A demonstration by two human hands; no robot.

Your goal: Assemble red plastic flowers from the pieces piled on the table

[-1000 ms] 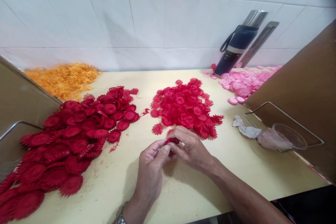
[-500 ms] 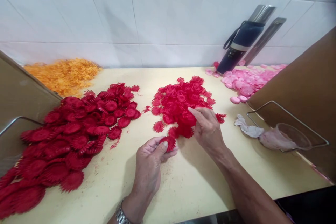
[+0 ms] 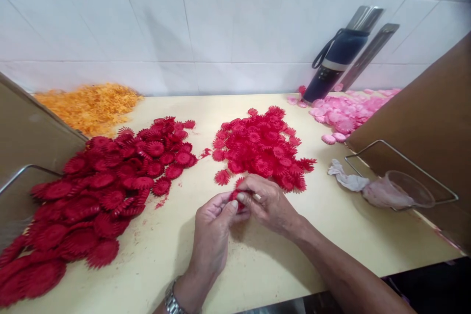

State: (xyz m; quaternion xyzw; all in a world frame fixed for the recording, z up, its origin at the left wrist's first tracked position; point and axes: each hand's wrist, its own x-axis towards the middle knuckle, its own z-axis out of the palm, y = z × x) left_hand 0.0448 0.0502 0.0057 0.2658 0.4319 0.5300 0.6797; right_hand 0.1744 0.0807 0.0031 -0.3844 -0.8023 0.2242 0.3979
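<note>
A small red fringed flower piece (image 3: 239,197) is pinched between thumb and fingers of my left hand (image 3: 213,228), which wears a metal watch. My right hand (image 3: 270,203) meets it from the right, its thumb and fingers closed on the same piece, partly hiding it. Just beyond the hands lies a heap of bright red fringed pieces (image 3: 261,144). To the left spreads a larger pile of darker red, round fringed pieces (image 3: 106,191), some cupped and stacked.
Orange shreds (image 3: 91,105) lie at the back left, pink discs (image 3: 342,115) at the back right by a dark blue bottle (image 3: 327,73). Cardboard panels (image 3: 423,132) flank both sides. A clear cup (image 3: 408,191) in a wire holder and crumpled tissue (image 3: 348,177) are at right.
My right hand has come left and toward me from the bright red heap to the flower piece in my left hand. My left hand still holds that piece, nearly in place.
</note>
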